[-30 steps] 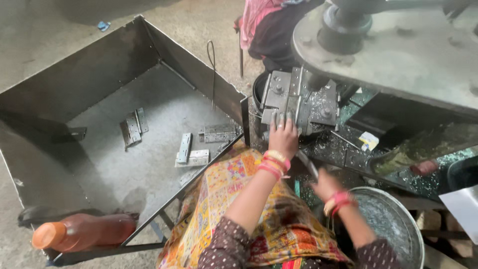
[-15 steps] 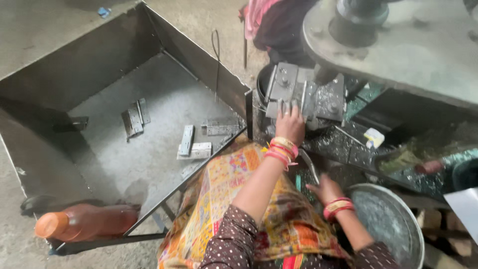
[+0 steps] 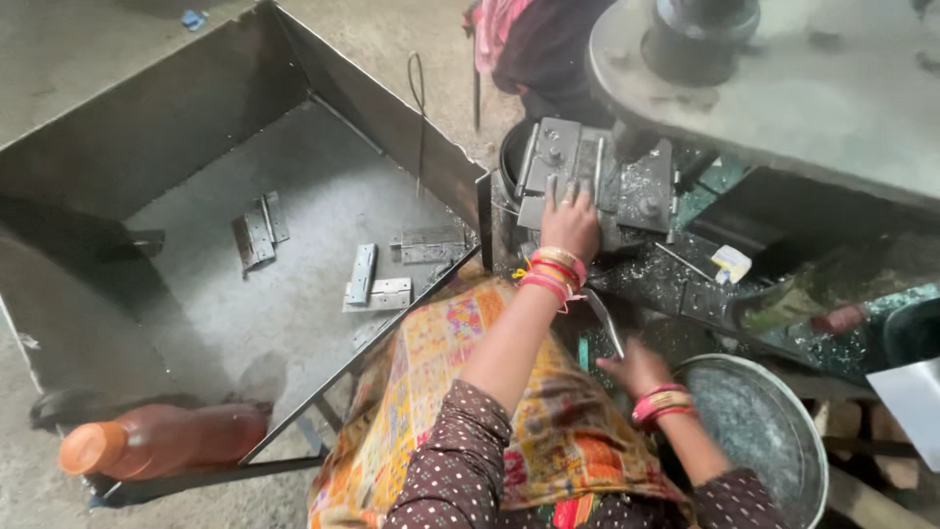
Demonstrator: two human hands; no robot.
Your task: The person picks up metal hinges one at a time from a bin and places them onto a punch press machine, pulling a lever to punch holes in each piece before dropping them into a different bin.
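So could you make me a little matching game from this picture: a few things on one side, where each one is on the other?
Things:
1. left hand
2. right hand
3. orange bottle
4. metal hinges

Places:
A. lying on the floor of the big metal bin
B. at the rim of the round metal bowl
C. on the grey metal fixture of the machine
D. lying on its side outside the bin's near corner

Pairs: 1-C, 2-B, 3-D, 4-A

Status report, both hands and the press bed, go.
Left hand flat on the metal die block under the press. Right hand low at the round metal basin, grip unclear. Finished hinges lie in the steel bin alongside.
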